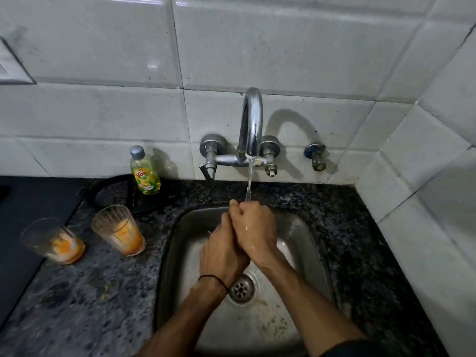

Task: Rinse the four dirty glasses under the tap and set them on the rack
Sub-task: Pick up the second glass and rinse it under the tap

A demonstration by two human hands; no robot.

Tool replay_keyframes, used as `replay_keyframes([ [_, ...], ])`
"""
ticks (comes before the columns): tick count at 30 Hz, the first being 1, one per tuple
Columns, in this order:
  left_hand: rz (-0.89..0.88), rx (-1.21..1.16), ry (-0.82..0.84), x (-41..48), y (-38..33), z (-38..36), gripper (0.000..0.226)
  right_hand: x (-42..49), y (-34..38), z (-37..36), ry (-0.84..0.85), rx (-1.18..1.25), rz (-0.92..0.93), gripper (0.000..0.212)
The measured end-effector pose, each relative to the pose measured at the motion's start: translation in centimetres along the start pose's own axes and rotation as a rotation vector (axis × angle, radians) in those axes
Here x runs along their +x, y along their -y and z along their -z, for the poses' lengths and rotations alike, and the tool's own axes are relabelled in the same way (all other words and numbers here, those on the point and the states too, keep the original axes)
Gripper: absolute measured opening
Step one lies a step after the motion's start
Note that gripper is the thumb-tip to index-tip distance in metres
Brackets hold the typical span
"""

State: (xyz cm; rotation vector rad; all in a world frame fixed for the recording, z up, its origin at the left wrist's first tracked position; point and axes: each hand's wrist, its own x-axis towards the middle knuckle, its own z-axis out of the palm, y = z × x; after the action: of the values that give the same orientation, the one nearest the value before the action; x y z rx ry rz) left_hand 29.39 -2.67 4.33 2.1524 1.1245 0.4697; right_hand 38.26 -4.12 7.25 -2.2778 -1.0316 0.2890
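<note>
In the head view, both hands meet over the steel sink, right under the thin stream of water that falls from the chrome tap at the sink's 12 o'clock. The right hand is wet and its fingers are curled into a loose fist with no glass showing inside. The left hand is pressed against it from 8 o'clock, its fingers mostly hidden behind the right, so I cannot tell how they lie. This looks like a hand rinse between glasses rather than a glass rinse. At the sink's 9 o'clock, on the speckled granite counter, stands a ribbed glass with an orange, milky residue in its bottom. Farther out toward 9 o'clock is a second glass with the same orange dregs. Only these two glasses show; the other two and the rack are out of frame. The next move likely calls for the left hand to reach to 9 o'clock, grip the ribbed glass round its wall and carry it under the stream without spilling. A Vim dish-soap bottle, part full of yellow liquid, stands at 10 o'clock. The sink basin holds only a wet film around the drain.
</note>
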Motion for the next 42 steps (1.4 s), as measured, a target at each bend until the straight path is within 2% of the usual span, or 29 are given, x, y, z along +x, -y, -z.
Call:
replay_keyframes([
  [1, 0.051, -0.172, 0.071, -0.1, 0.1, 0.0, 0.052, 0.0, -0.1, 0.0, 0.015, 0.003, 0.029, 0.049],
  [2, 0.133, -0.456, 0.191, 0.2, 0.5, 0.5, 0.05, 0.2, -0.4, 0.2, 0.055, 0.135, 0.044, 0.05],
  [4, 0.304, -1.027, 0.56, 0.4, 0.9, 2.2, 0.03, 0.1, -1.2, 0.6, 0.159, 0.62, 0.017, 0.047],
  [5, 0.341, -1.153, 0.69, 0.2, 1.0, 2.9, 0.021, 0.1, -1.7, 0.6, 0.172, 0.769, -0.005, 0.047],
  [6, 0.346, -1.127, 0.715, 0.3, 1.2, 3.1, 0.018, 0.1, -2.0, 0.5, 0.152, 0.797, -0.018, 0.049],
  [7, 0.303, -0.95, 0.642, 0.3, 1.0, 3.0, 0.023, 0.0, -1.8, 0.4, 0.111, 0.7, -0.019, 0.051],
  [9, 0.141, -0.222, 0.292, 0.6, 0.7, 1.7, 0.047, 0.3, -1.1, -0.4, 0.054, 0.275, 0.027, 0.049],
  [10, 0.069, -0.008, 0.129, 0.4, 0.6, 0.9, 0.056, 0.4, -0.8, -0.5, 0.042, 0.081, 0.044, 0.048],
  [11, 0.023, -0.005, 0.057, 0.1, 0.7, 0.4, 0.06, 0.4, -0.2, -0.7, 0.013, -0.001, 0.066, 0.048],
  [12, 0.069, -0.144, 0.097, -0.1, 0.9, 0.2, 0.06, 0.5, 0.0, -0.7, 0.012, -0.001, 0.061, 0.048],
  [13, 0.162, -0.418, 0.202, -0.2, 1.0, 0.4, 0.056, 0.5, -0.1, -0.6, 0.029, 0.112, 0.027, 0.048],
  [15, 0.362, -1.032, 0.544, -0.2, 0.9, 1.9, 0.038, 0.7, -0.7, -0.1, 0.095, 0.549, -0.083, 0.047],
  [16, 0.407, -1.195, 0.667, -0.4, 1.0, 2.6, 0.028, 0.7, -1.2, -0.2, 0.116, 0.717, -0.128, 0.048],
  [17, 0.404, -1.21, 0.707, -0.4, 1.1, 2.9, 0.025, 0.6, -1.5, -0.2, 0.116, 0.77, -0.147, 0.05],
  [18, 0.358, -1.056, 0.644, -0.3, 1.1, 2.7, 0.029, 0.5, -1.5, -0.3, 0.093, 0.696, -0.139, 0.052],
  [20, 0.114, -0.303, 0.265, 0.2, 1.4, 1.2, 0.051, 0.4, -0.9, -0.6, 0.041, 0.328, -0.07, 0.055],
  [21, 0.006, -0.086, 0.112, 0.2, 1.7, 0.4, 0.061, 0.3, -0.4, -0.5, 0.035, 0.144, -0.037, 0.054],
  [22, -0.064, -0.068, 0.036, -0.1, 1.8, 0.0, 0.066, 0.1, -0.1, -0.5, 0.022, 0.045, -0.003, 0.052],
  [24, 0.007, -0.375, 0.165, 0.0, 2.0, 0.2, 0.069, 0.2, -0.2, -0.5, 0.017, 0.086, 0.005, 0.053],
  [27, 0.293, -1.025, 0.485, 0.7, 2.9, 1.8, 0.063, 0.2, -1.8, -0.2, 0.009, 0.694, -0.119, 0.053],
  [28, 0.335, -1.155, 0.497, 1.1, 3.3, 1.9, 0.054, 0.2, -2.2, -0.2, -0.037, 0.839, -0.161, 0.051],
  [30, 0.437, -1.364, 0.375, 1.9, 3.2, 1.7, 0.03, 0.0, -2.1, -0.2, -0.11, 0.909, -0.177, 0.049],
  [33, 0.539, -1.58, 0.188, 2.9, 2.6, 0.1, 0.022, -0.6, -1.7, -0.9, -0.129, 0.708, -0.05, 0.044],
  [37, 0.675, -1.681, 0.239, 4.3, 2.6, -0.7, 0.031, -1.7, -2.2, -1.3, 0.004, 0.17, 0.41, 0.014],
  [38, 0.715, -1.666, 0.251, 5.0, 3.2, -0.6, 0.03, -1.7, -2.5, -0.9, 0.079, 0.058, 0.507, 0.016],
  [40, 0.765, -1.566, 0.296, 6.1, 3.7, -0.1, 0.026, -1.6, -3.1, -0.1, 0.277, -0.149, 0.609, 0.039],
  [42, 0.789, -1.424, 0.33, 6.9, 3.9, 0.3, 0.035, -1.5, -3.8, 0.4, 0.37, -0.31, 0.657, 0.054],
])
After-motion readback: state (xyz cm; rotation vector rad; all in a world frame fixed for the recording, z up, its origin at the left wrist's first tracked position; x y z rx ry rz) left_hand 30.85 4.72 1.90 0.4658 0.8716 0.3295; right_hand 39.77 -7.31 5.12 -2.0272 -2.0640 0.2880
